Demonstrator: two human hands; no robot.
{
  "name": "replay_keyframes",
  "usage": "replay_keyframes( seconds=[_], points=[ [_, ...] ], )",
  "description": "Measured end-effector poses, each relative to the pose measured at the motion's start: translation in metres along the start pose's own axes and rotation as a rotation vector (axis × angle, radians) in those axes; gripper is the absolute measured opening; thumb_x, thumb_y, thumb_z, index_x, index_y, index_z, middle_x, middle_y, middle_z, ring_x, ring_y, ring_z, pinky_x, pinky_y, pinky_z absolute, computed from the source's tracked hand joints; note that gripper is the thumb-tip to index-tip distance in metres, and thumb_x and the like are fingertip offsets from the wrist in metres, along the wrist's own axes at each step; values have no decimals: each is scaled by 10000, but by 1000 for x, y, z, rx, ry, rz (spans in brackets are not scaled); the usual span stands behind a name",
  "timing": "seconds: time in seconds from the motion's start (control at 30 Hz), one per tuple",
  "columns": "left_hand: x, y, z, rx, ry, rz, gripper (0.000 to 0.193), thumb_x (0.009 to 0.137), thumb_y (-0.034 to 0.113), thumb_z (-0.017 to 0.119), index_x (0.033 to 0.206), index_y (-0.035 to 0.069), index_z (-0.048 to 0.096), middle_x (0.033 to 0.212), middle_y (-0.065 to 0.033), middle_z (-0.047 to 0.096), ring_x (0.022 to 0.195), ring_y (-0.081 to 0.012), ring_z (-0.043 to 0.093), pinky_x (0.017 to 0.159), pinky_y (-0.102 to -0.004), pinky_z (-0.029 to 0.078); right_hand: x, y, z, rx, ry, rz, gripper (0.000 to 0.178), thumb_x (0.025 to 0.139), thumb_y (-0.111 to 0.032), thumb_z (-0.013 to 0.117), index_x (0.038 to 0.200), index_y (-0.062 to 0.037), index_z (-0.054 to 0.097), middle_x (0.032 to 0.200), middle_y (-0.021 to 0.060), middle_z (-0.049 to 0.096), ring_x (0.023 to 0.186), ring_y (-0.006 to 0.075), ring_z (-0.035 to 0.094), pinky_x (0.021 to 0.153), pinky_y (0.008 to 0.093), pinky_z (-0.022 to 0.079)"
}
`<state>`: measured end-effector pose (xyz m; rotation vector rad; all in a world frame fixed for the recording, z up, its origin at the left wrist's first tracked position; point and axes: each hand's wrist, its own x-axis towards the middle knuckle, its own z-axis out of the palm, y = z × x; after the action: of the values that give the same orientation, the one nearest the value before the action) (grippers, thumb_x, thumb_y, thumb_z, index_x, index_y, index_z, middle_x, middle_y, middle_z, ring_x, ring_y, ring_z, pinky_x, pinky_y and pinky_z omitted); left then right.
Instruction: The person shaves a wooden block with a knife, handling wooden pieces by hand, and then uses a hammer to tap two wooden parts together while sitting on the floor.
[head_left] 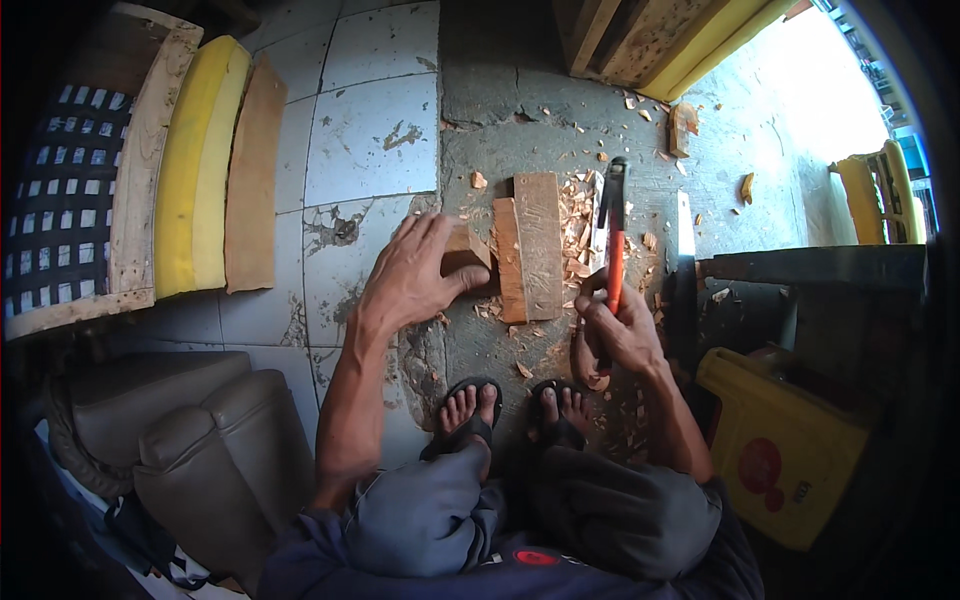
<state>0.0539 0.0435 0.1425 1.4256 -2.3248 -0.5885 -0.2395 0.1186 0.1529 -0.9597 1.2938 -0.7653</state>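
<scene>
My left hand [412, 272] is closed over a short wooden block [464, 252], thumb along its near side and fingers over its far side. In my right hand [622, 325] is a hammer [616, 250] with an orange handle, its dark metal head pointing away from me. Between the hands a flat brown board [540, 245] lies on the floor, with a narrower, rough-cut wood strip [509, 262] against its left side. Below my right hand shows a rounded brown wooden piece [590, 362], partly hidden by the hand; I cannot tell what it belongs to.
Wood chips [578, 222] cover the concrete right of the board. A small wood offcut [682, 130] lies farther off. Padded yellow wooden frames stand at left [192, 170] and far right. Brown cushions [225, 450] are near left, a yellow crate [785, 450] near right. My sandalled feet are close.
</scene>
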Motion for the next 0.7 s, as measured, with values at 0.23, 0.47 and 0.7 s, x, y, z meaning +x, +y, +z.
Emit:
replay_keyframes(
  seconds=[0.23, 0.47, 0.7],
  points=[
    [15, 13, 10, -113, 22, -255, 452, 867, 156, 735, 1211, -25, 505, 1141, -265, 647, 1076, -467, 629, 926, -500, 507, -33, 2, -4, -594, 81, -120, 280, 976, -253, 638, 1098, -12, 565, 723, 186, 625, 697, 287, 670, 628, 375, 478],
    [28, 16, 9, -52, -60, -360, 439, 877, 172, 716, 1179, -47, 485, 860, -281, 682, 815, -440, 703, 714, -498, 580, -78, -133, 14, 218, 70, -774, 365, 1083, -418, 457, 1092, -59, 524, 586, -12, 433, 442, 109, 427, 402, 242, 348],
    [29, 4, 20, -82, -70, -253, 520, 883, 158, 708, 1233, -116, 438, 636, -171, 603, 551, -294, 652, 493, -420, 536, 3, 47, 3, -1001, 136, -119, 302, 1060, -330, 490, 1031, -30, 506, 662, 274, 588, 571, 486, 605, 559, 574, 462]
  ],
)
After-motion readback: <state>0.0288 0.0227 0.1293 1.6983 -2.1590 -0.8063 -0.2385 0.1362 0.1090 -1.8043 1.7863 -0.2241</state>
